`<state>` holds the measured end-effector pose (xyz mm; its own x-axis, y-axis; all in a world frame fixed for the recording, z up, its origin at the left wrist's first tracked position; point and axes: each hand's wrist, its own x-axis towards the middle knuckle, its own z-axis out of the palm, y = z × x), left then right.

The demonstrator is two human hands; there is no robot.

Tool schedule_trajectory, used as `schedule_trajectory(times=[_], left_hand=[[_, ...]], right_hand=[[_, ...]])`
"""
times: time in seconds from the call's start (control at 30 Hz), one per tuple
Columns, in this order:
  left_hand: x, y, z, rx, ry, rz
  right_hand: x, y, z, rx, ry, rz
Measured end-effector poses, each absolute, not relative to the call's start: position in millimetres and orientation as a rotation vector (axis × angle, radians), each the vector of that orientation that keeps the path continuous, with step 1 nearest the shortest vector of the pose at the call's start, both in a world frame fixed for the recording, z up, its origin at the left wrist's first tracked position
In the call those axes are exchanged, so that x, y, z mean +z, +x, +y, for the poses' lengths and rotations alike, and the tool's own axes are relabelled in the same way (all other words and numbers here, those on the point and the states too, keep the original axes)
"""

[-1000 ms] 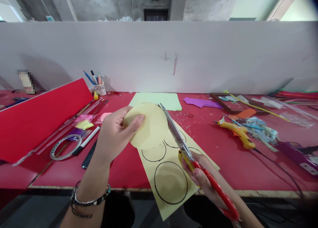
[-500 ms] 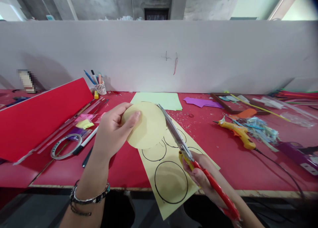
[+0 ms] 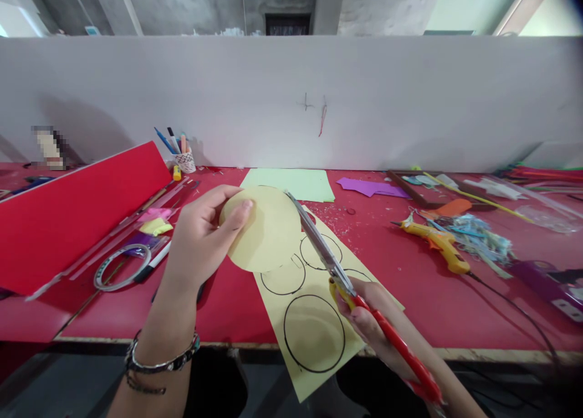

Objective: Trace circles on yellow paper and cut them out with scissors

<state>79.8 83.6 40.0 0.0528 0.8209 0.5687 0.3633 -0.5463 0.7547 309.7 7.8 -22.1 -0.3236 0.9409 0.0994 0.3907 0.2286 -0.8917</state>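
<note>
My left hand [image 3: 204, 226] pinches a round pale-yellow paper disc [image 3: 268, 236] by its left edge, thumb on top. In my right hand [image 3: 364, 311] is a pair of scissors [image 3: 323, 248] with red and yellow handles, fingers wrapped round them. The blades look almost closed and point up and left, their tips at the disc's upper right edge. Below the disc, a yellow paper sheet [image 3: 314, 333] with black drawn circles lies on the red table and hangs over its front edge. The disc hides part of that sheet.
Pale green sheets [image 3: 286, 184] and a purple paper piece [image 3: 371, 188] lie at the back. On the right are a yellow glue gun [image 3: 437, 245] and a tangle of yarn [image 3: 478, 236]. On the left are a tape roll [image 3: 122, 268], a red board [image 3: 82, 217] and a pen cup [image 3: 184, 161].
My left hand and the disc have shifted slightly left. The scissors have stayed nearly in place, with their tips slightly further left.
</note>
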Motion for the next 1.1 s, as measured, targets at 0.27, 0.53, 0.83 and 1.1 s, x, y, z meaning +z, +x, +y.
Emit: schedule_trajectory(times=[0.27, 0.53, 0.83, 1.1], left_hand=[[43.5, 80.9, 81.1, 1.496, 1.902, 1.233], [45.0, 79.5, 79.2, 1.425, 1.941, 1.258], [46.0, 79.6, 79.8, 1.404, 1.924, 1.162], [50.0, 83.2, 79.0, 1.436, 1.780, 1.165]], right_hand=[[-22.3, 309.9, 9.7, 0.942, -1.199, -1.900], [-21.3, 308.7, 8.7, 0.913, -1.205, -1.910], [-23.1, 309.4, 5.4, 1.005, -1.228, -1.820], [-21.8, 310.3, 9.7, 1.082, -1.228, -1.854]])
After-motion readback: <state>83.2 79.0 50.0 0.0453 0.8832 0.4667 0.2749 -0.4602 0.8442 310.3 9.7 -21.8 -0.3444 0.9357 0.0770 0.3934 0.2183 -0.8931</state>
